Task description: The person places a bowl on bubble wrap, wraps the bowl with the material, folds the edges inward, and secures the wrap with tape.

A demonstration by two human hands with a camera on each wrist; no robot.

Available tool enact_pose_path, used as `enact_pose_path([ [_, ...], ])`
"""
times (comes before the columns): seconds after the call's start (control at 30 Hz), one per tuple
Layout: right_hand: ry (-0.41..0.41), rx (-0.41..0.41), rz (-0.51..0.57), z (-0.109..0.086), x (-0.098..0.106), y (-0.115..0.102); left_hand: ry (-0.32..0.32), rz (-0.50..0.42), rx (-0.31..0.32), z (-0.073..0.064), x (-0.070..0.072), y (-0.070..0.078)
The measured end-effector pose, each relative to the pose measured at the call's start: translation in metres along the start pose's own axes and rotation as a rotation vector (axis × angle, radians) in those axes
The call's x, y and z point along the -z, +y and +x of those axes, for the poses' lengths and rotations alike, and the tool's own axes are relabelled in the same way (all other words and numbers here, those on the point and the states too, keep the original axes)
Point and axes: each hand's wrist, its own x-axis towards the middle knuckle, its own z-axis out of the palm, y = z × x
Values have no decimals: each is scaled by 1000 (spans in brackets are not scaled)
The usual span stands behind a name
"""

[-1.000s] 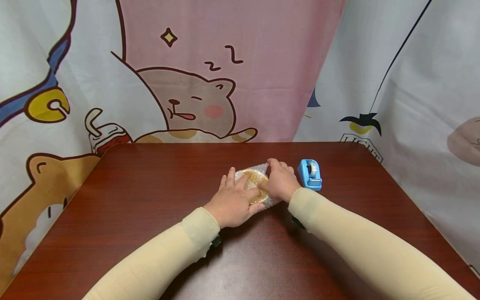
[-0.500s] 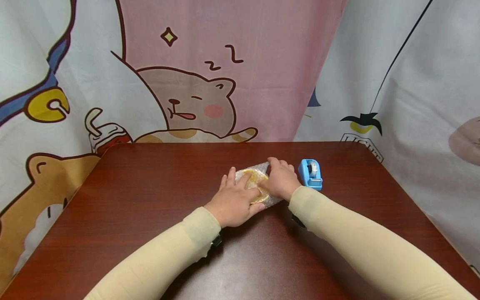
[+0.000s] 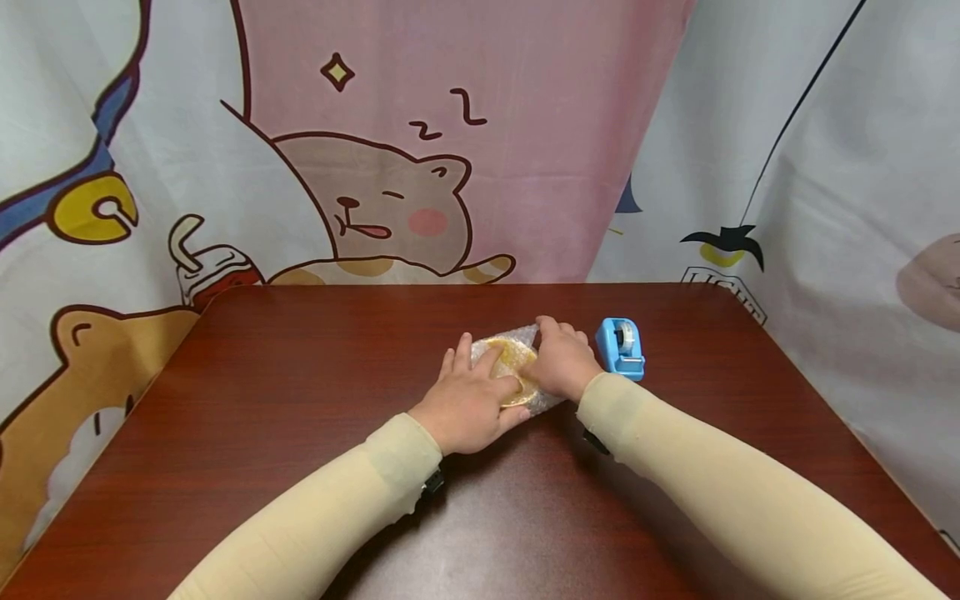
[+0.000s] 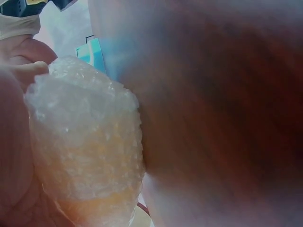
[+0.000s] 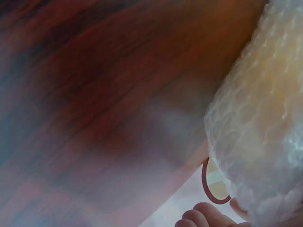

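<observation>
A round yellowish object (image 3: pixel 513 352) lies inside bubble wrap (image 3: pixel 523 334) on the table; its exact kind is blurred by the wrap. My left hand (image 3: pixel 463 408) rests over its left and near side, fingers straight and spread across the top. At the other end, my right hand (image 3: pixel 567 364) grips the wrap's right side, with the thumb pressing on top and the fingers bent over the far corner. The left wrist view shows the thick bubble-wrapped bundle (image 4: pixel 87 137) beside the palm, orange showing through. Its bubbly side (image 5: pixel 265 118) fills the right of the right wrist view.
A light blue tape dispenser (image 3: pixel 621 350) with a roll in it stands just right of my right hand. The dark red-brown table (image 3: pixel 315 375) ends at a back edge against a cartoon-printed curtain (image 3: pixel 555 150).
</observation>
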Motion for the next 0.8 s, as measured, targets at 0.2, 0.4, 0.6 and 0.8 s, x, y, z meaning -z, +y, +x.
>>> enact_pose_path([
  [0.2,8,-26,14,1,-1,-2,-1,1,-1,0,0,0],
  [0.4,-14,-33,10,1,-1,-3,-14,3,3,0,1,0],
  [0.6,-17,-54,10,2,-1,-3,-7,5,-2,0,1,0],
  [0.8,-17,-69,2,4,-1,-3,-7,5,-4,0,1,0],
])
